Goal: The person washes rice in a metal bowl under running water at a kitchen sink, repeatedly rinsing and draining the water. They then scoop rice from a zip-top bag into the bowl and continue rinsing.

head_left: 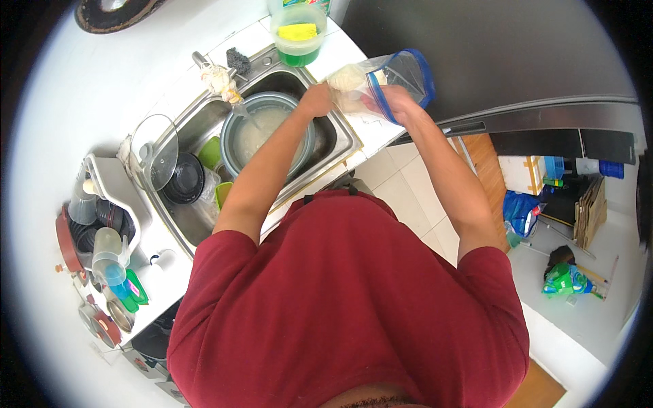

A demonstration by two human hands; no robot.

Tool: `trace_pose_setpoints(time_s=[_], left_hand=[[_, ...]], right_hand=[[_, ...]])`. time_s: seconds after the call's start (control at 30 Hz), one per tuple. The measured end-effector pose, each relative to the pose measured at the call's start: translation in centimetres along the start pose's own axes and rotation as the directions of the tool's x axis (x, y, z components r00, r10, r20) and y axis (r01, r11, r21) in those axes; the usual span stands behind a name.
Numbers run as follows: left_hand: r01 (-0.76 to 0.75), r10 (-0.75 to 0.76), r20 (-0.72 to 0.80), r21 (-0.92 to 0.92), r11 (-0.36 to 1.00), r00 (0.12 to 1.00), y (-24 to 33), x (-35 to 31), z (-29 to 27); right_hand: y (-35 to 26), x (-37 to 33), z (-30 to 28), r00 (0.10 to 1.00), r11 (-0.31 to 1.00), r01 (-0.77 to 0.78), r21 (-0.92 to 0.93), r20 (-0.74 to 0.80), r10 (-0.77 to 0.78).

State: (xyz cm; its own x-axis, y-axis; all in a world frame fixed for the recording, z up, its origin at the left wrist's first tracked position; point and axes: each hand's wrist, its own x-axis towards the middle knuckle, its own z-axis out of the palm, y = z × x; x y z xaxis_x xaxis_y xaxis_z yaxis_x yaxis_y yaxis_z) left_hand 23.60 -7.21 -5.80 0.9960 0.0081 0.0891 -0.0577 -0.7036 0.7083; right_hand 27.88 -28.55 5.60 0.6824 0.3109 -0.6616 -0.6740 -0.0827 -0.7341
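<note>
A clear plastic bag with blue trim (401, 70) lies tilted over the counter corner right of the sink, with whitish contents at its left end. My left hand (316, 100) is closed at that left end; its fingertips are hidden. At the blue-edged mouth, my right hand (398, 103) has its fingers curled on the plastic, partly seen through it. Below and left of my left hand, a round grey pot (235, 146) sits in the sink with cloudy water (262, 132) inside. A thin stream of water falls into it from the cloth-wrapped faucet (221, 81).
The steel sink (170, 221) also holds a black bowl (183, 178) and green dishes (211, 153). A glass lid (155, 153) leans by its left rim. Behind stands a tub of green liquid (298, 54) with a yellow sponge (297, 32). A dark refrigerator (476, 54) bounds the right.
</note>
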Motion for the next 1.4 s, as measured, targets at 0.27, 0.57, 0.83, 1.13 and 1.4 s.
trace_pose_setpoints(time_s=[0.27,0.57,0.83,1.13,1.4], left_hand=[[0.059,-0.089,-0.176,-0.17,0.984,0.98,16.0,-4.6,-9.5],[-0.027,0.039,-0.11,0.108,0.994,0.993,17.0,-1.3,-8.1],[-0.431,0.476,-0.132,0.268,0.862,0.87,14.2,1.8,-10.9],[-0.299,0.241,0.22,0.285,0.911,0.945,9.1,6.5,-13.2],[-0.484,0.472,0.11,0.231,0.844,0.875,3.4,13.2,-11.8]], right_hand=[[-0.5,-5.8,-3.3,0.994,0.993,0.098,0.071,-0.047,-0.095],[-0.1,-7.1,-5.6,0.989,0.991,0.136,-0.016,-0.064,-0.136],[-0.8,-7.1,-6.5,0.984,0.984,0.175,0.019,0.001,-0.175],[-3.4,-10.2,-3.8,0.937,0.949,0.306,0.074,0.154,-0.314],[-0.2,-11.1,3.2,0.938,0.97,0.231,0.068,0.247,-0.241]])
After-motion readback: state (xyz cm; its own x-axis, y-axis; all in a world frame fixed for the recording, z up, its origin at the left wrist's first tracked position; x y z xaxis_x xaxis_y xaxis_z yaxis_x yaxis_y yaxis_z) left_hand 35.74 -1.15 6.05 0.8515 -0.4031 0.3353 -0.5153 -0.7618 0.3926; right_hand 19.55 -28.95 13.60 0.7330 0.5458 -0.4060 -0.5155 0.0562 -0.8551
